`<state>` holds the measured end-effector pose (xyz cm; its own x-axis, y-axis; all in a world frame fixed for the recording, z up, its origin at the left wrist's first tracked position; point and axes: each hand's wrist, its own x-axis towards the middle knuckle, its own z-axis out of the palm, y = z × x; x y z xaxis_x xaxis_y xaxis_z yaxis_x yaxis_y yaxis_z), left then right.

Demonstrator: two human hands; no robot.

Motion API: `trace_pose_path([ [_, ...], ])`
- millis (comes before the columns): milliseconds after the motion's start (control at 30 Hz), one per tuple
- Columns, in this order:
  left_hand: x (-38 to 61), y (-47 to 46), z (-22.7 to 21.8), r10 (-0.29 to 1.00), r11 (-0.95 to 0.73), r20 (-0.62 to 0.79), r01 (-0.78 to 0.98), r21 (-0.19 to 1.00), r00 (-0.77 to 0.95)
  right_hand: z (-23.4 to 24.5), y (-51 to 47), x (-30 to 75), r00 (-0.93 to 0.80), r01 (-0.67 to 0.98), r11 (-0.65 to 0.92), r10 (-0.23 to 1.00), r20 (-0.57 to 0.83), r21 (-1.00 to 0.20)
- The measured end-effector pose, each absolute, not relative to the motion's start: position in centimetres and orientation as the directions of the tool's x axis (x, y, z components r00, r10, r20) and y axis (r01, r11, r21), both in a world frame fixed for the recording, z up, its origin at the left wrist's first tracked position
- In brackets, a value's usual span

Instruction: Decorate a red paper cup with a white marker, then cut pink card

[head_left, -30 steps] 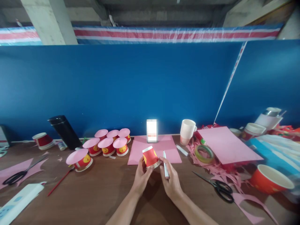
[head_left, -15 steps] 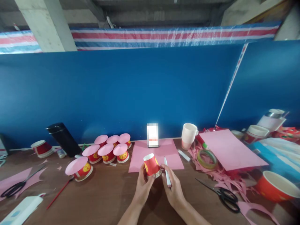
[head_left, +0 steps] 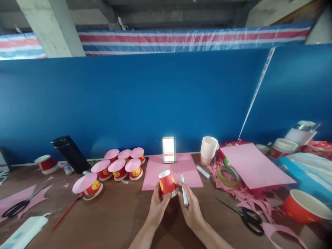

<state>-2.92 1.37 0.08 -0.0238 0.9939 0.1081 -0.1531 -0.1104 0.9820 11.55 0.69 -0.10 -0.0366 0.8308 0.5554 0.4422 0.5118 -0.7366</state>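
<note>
Gripping a red cup point(head_left: 167, 183) is the left hand point(head_left: 158, 204), a white marker point(head_left: 184, 194) the right hand point(head_left: 192, 208); seven cups point(head_left: 121, 174) carry pink discs point(head_left: 117, 165), this held one none.

no text is legible, the yellow emblems point(head_left: 120, 173) on red cups point(head_left: 167, 185) included.

Makeshift craft workshop, apparently inside bare-concrete building. Rough concrete column point(head_left: 52, 31) at upper left, unfinished grey beams point(head_left: 176, 15) overhead, striped plastic sheeting point(head_left: 168, 42) strung along above blue partition panel point(head_left: 155, 93). Panel backs long brown tabletop point(head_left: 111, 221) used as work station. Handicraft supplies spread over it: pink paper sheet point(head_left: 259, 162), tangled paper shreds point(head_left: 241, 193), roll of tape point(head_left: 223, 180), black-handled scissors point(head_left: 241, 211). Red paper cups point(head_left: 119, 173) topped with pink discs, grouped at left, show batch handwork.
</note>
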Motion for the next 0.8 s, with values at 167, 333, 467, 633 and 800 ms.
trace_pose_path([
  [167, -2.94, 1.46, -0.40, 0.993, -0.120, 0.119, -0.137, 0.983, -0.013, -0.17, 0.69, 11.57, -0.047, 0.421, 0.502, 0.844, 0.534, -0.756],
  [333, -2.94, 1.51, -0.69, 0.993, -0.115, 0.114, -0.154, 0.981, -0.013, -0.01, 0.63, 11.57, -0.040, 0.414, 0.509, 0.838, 0.544, -0.754],
  [467, -2.90, 1.41, -0.44, 0.993, -0.114, 0.111, -0.144, 0.983, -0.032, 0.05, 0.66, 11.52, -0.040, 0.422, 0.521, 0.829, 0.558, -0.742],
  [633, -2.90, 1.28, -0.18, 0.994, -0.111, 0.108, -0.122, 0.986, -0.033, 0.00, 0.67, 11.49, -0.018, 0.435, 0.505, 0.832, 0.554, -0.745],
  [800, -3.03, 1.43, -0.50, 0.990, -0.143, 0.143, -0.093, 0.985, -0.013, -0.16, 0.70, 11.46, -0.018, 0.438, 0.497, 0.838, 0.546, -0.749],
])
